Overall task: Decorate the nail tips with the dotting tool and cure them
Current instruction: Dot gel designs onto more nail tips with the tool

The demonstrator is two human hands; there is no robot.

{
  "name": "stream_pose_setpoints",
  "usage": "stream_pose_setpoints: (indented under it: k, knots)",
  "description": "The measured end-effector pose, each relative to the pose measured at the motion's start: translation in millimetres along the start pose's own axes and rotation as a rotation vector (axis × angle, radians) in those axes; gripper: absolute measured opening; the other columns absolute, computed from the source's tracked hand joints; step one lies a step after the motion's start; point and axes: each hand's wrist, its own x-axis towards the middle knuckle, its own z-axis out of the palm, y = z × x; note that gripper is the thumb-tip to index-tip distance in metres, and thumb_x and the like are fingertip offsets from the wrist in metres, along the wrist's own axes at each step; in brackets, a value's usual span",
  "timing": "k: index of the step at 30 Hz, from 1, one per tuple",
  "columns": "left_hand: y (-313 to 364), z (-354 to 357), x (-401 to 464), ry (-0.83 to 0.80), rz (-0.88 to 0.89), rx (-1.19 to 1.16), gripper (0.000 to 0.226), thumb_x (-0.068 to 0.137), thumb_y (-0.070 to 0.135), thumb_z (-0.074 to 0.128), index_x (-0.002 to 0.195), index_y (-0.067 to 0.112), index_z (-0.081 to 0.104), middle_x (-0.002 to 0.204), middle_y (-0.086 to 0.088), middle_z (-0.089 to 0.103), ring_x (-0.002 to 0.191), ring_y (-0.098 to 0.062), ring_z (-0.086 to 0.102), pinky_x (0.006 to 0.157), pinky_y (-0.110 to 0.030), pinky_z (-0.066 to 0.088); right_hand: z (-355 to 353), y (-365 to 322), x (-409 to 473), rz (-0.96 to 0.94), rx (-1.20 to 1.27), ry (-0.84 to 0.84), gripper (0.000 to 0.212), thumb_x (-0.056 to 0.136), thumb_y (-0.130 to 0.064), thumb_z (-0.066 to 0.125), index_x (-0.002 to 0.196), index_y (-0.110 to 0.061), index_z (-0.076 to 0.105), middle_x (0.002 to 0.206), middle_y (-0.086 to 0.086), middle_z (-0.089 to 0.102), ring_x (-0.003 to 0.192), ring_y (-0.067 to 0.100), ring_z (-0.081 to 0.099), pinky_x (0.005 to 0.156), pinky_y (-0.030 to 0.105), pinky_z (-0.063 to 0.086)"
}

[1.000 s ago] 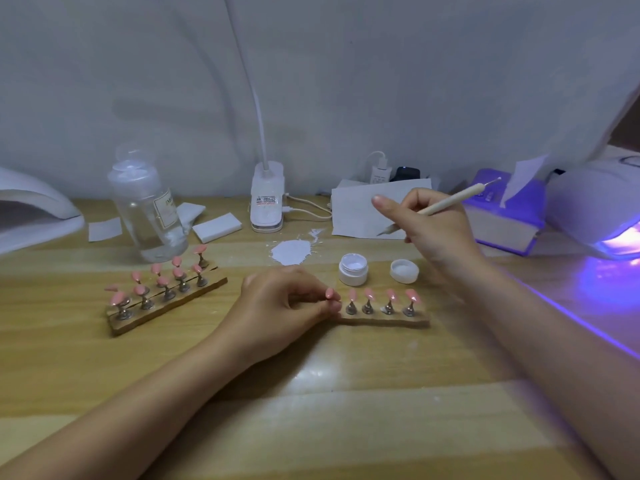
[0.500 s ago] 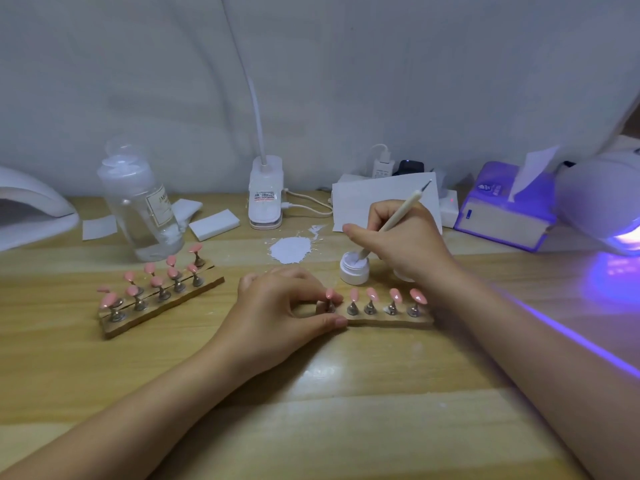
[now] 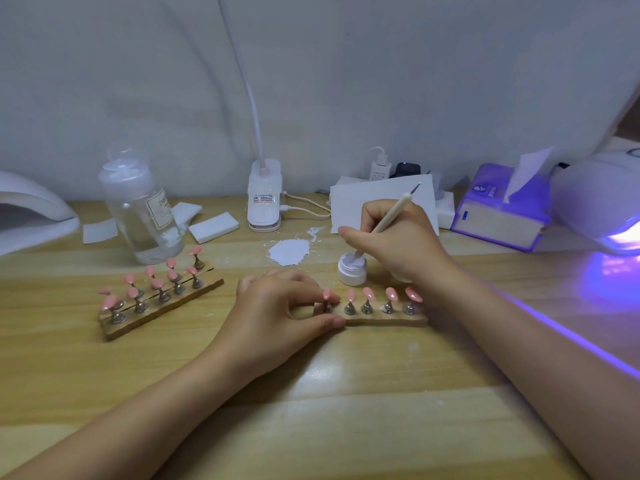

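My right hand (image 3: 398,237) grips the cream dotting tool (image 3: 388,220) like a pen, its lower tip dipped into the small open white gel jar (image 3: 352,270). In front of the jar lies a wooden strip (image 3: 384,318) carrying several pink nail tips (image 3: 390,294) on metal stands. My left hand (image 3: 277,306) pinches the strip's left end between thumb and fingers, beside the leftmost tip. A second wooden holder (image 3: 159,303) with several pink tips lies to the left. The curing lamp (image 3: 602,202) glows violet at the far right.
A clear liquid bottle (image 3: 142,209) stands back left, with white pads (image 3: 214,226) beside it. A white clip lamp (image 3: 265,199), a white paint smear (image 3: 289,251), paper (image 3: 377,199), chargers and a purple tissue box (image 3: 502,209) line the back. Another white lamp (image 3: 31,213) sits far left.
My right hand has come down from above the table and lowered the dotting tool's tip into the gel jar. The left hand has stayed on the strip's end.
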Motion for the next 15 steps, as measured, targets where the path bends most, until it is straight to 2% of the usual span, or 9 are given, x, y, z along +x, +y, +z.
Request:
stream_pose_setpoints:
  k: [4, 9, 15]
  knots:
    - [0.1, 0.3, 0.5, 0.008, 0.008, 0.007, 0.032, 0.059, 0.051, 0.065, 0.082, 0.031, 0.072, 0.077, 0.016, 0.064, 0.084, -0.006, 0.058, 0.085, -0.054, 0.041, 0.6, -0.1, -0.7, -0.011, -0.009, -0.022, 0.041, 0.073, -0.021, 0.072, 0.045, -0.017, 0.042, 0.04, -0.013, 0.046, 0.046, 0.006, 0.04, 0.046, 0.017, 0.03]
    - [-0.1, 0.0, 0.3, 0.007, 0.015, 0.014, 0.03, 0.06, 0.051, 0.065, 0.083, 0.032, 0.071, 0.078, 0.015, 0.063, 0.085, -0.007, 0.057, 0.085, -0.053, 0.04, 0.6, -1.8, -1.3, -0.043, -0.042, -0.019, 0.043, 0.074, -0.022, 0.071, 0.045, -0.018, 0.04, 0.041, -0.012, 0.045, 0.047, 0.008, 0.038, 0.051, 0.026, 0.032]
    - [0.8, -0.3, 0.8, 0.005, 0.016, -0.002, 0.04, 0.062, 0.05, 0.061, 0.086, 0.022, 0.075, 0.079, 0.015, 0.063, 0.084, -0.009, 0.056, 0.085, -0.056, 0.039, -1.4, -3.8, -1.6, -0.072, -0.087, -0.008, 0.043, 0.075, -0.021, 0.07, 0.045, -0.018, 0.038, 0.041, -0.008, 0.04, 0.048, 0.009, 0.037, 0.053, 0.029, 0.032]
